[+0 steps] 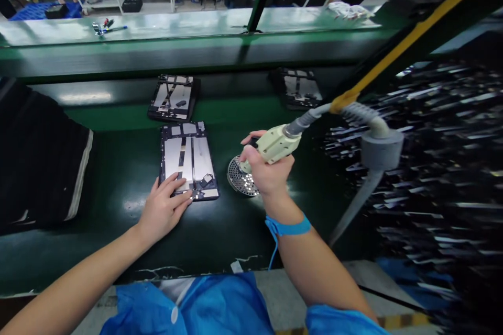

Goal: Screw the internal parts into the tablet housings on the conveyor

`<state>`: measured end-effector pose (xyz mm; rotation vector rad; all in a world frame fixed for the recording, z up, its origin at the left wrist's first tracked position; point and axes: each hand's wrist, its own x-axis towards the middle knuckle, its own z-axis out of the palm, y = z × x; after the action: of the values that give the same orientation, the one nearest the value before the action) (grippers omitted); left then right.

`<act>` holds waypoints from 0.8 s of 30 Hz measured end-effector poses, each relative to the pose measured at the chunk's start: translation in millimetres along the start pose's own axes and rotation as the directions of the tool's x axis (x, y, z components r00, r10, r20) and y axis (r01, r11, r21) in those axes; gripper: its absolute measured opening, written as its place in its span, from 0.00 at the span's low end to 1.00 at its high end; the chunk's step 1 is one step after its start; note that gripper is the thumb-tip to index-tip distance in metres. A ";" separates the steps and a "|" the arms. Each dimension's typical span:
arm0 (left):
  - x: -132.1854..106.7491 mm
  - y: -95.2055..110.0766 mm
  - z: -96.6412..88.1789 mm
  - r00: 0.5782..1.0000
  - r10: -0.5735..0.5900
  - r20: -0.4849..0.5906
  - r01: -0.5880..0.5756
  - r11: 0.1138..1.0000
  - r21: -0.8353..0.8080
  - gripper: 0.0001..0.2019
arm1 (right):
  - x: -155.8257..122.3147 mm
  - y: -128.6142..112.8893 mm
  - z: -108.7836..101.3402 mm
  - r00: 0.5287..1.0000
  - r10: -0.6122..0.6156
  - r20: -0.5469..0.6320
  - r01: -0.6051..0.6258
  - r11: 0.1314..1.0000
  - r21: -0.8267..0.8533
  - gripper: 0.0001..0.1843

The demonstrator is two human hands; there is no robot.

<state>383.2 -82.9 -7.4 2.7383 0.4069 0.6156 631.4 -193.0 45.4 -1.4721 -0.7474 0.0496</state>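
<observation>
An opened tablet (200,154) with a silvery inside and black frame lies flat on the dark green bench. My left hand (162,212) rests on its lower left part, fingers stretched out over the edge and inner parts. In my right hand (271,175) is a cream electric screwdriver (280,144), held tilted with its cable rising to the upper right. The front end of the screwdriver is over a round metal dish (240,180) with a perforated top, just right of the tablet. Its bit is hidden, so whether it touches the dish I cannot tell.
Further back lie another opened tablet (171,97) and a similar one (301,89). A dark stack (39,152) stands at the left. Many thin dark pieces (432,183) fill the right side, blurred. A grey cylinder (381,149) hangs near the screwdriver's cable.
</observation>
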 end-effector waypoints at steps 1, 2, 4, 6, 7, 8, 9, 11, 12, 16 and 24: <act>3.6 0.1 2.3 1.000 0.005 -0.008 -0.005 1.000 0.003 0.09 | -0.1 1.8 1.0 1.000 -0.010 -0.017 0.010 1.000 -0.010 0.12; 6.1 0.2 4.7 1.000 0.007 -0.018 -0.007 1.000 0.004 0.09 | 0.1 3.2 1.9 0.999 -0.021 -0.032 0.020 1.000 -0.020 0.12; 8.1 -0.4 9.1 0.999 0.006 -0.041 -0.006 1.000 -0.003 0.08 | 0.7 4.8 2.4 0.998 -0.031 -0.062 0.029 0.999 -0.038 0.12; 7.8 -2.2 11.8 0.999 0.012 -0.051 -0.013 1.000 -0.022 0.08 | 1.0 5.5 1.3 0.997 -0.019 -0.079 0.015 0.999 -0.051 0.10; 7.3 -3.5 12.3 0.999 0.019 -0.048 -0.020 0.999 -0.033 0.08 | 0.8 6.0 0.2 0.996 -0.011 -0.086 0.007 0.999 -0.050 0.10; 6.8 -4.9 12.3 0.999 0.026 -0.042 -0.028 0.999 -0.044 0.08 | 0.4 6.8 -1.0 0.996 -0.005 -0.089 0.000 0.999 -0.047 0.09; 6.6 -6.2 12.0 0.999 0.031 -0.037 -0.033 0.998 -0.054 0.08 | -0.2 7.9 -2.3 0.996 -0.002 -0.094 -0.003 0.999 -0.046 0.09; 6.6 -8.0 10.7 0.999 0.032 -0.029 -0.034 0.997 -0.070 0.09 | -1.7 10.9 -4.8 0.994 0.000 -0.110 -0.006 0.998 -0.056 0.10; 6.8 -8.5 9.9 0.999 0.030 -0.025 -0.031 0.997 -0.074 0.09 | -2.3 12.4 -5.8 0.993 0.002 -0.118 -0.010 0.998 -0.065 0.10; 7.7 -8.2 7.6 1.000 0.028 -0.014 -0.029 0.996 -0.083 0.09 | -3.2 16.7 -7.3 0.991 0.007 -0.133 -0.015 0.998 -0.061 0.11; 6.4 -8.5 6.1 0.999 0.029 0.018 -0.027 0.994 -0.102 0.10 | -1.3 19.7 -6.5 0.989 -0.014 -0.149 0.013 1.000 -0.009 0.10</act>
<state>389.7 -74.4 -13.3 2.6553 0.3244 0.5997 641.5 -196.5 27.6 -1.4614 -0.6364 -0.0732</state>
